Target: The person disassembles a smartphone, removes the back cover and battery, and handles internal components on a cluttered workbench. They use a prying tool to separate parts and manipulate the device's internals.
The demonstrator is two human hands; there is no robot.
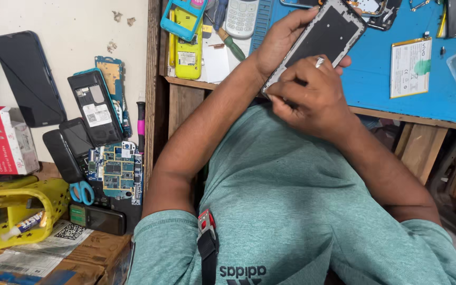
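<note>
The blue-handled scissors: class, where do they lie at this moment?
In the head view the scissors lie at lower left, between the yellow basket and the green circuit boards, far from both hands.

I have only one view to work from, the head camera. It sits on the person's head and looks steeply down over the chest, so the green T-shirt [291,211] fills the lower half of the frame, very near the lens. Both forearms run up and away from me to the hands, which meet near the top centre at close range. Past them the view reaches the near edge of a blue work mat [397,100] at the top right — beyond that, I see nothing. On the left it takes in a pale surface [69,21] strewn with phone parts, slightly farther off.
</note>
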